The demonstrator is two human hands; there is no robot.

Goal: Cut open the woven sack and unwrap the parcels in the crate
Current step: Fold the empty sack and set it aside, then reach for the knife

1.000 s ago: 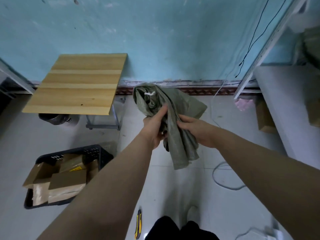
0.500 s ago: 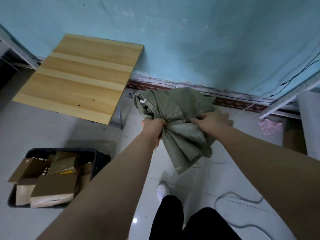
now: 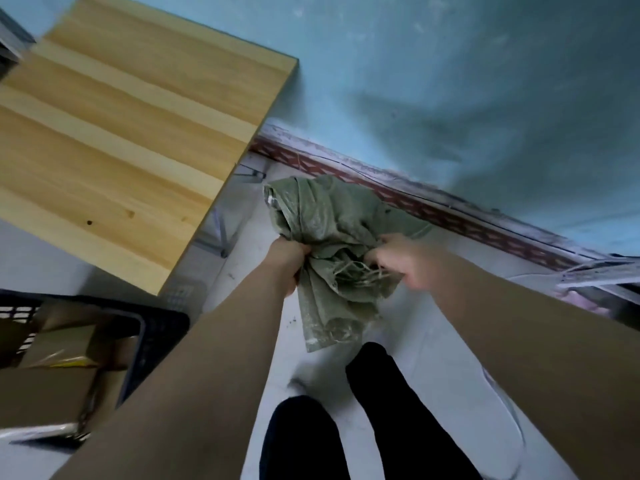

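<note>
A crumpled grey-green woven sack (image 3: 325,220) hangs in front of me above the floor, bunched between both hands. My left hand (image 3: 289,259) is closed on its left side. My right hand (image 3: 398,258), blurred, grips the frayed edge on the right. The sack's loose end droops toward my legs. At the lower left stands a black plastic crate (image 3: 157,327) holding several brown cardboard parcels (image 3: 45,386), some with clear tape.
A wooden tabletop (image 3: 131,126) on a metal frame stands at the upper left beside the blue wall (image 3: 450,81). A white cable (image 3: 509,410) lies on the tiled floor at the right. My dark trouser legs (image 3: 388,410) are below the sack.
The view has swung down and closer to the wall and table. Both hands have gathered the sack tighter, the right hand shifting onto its frayed edge.
</note>
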